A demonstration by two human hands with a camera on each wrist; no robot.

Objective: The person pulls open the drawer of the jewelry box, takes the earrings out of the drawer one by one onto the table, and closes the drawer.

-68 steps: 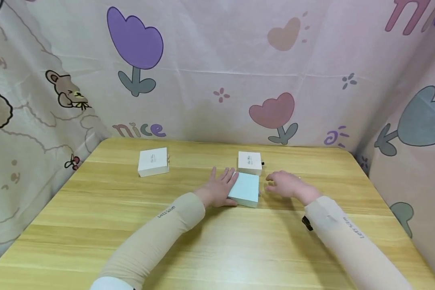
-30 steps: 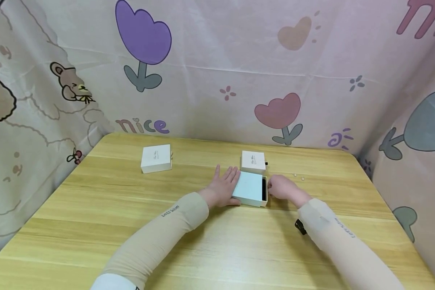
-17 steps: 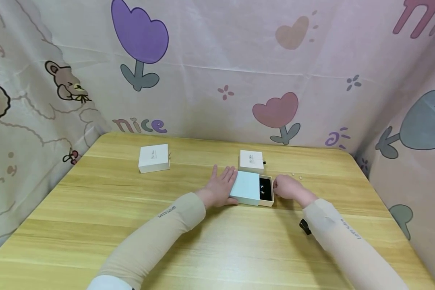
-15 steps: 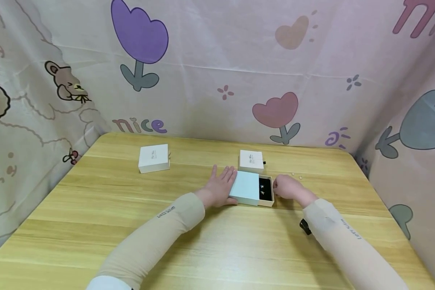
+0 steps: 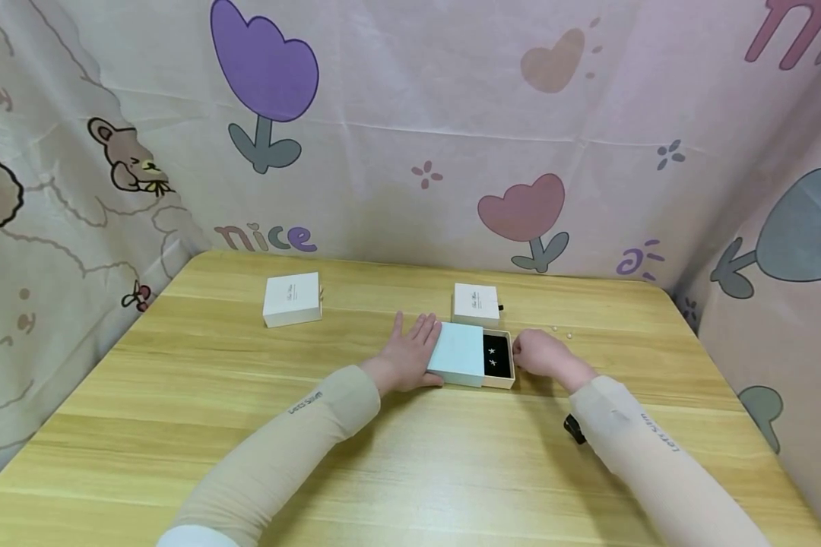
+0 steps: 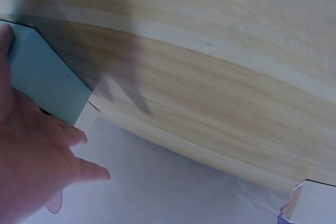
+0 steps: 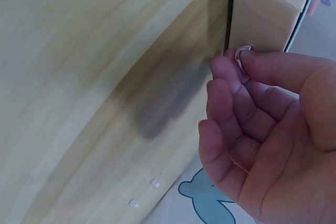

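The drawer [image 5: 498,383] sticks out of the blue box [image 5: 457,353] toward the right hand [image 5: 542,354], whose grip pinches the ribbon [image 7: 239,59]. The left hand [image 5: 407,358], fingers spread, rests on the blue box's left side.

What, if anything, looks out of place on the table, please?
Two tiny shiny pieces lie loose on the table beyond the right hand. That seems odd, since two star shapes sit paired in the drawer. The pieces are too small to identify. Nothing else stands out.
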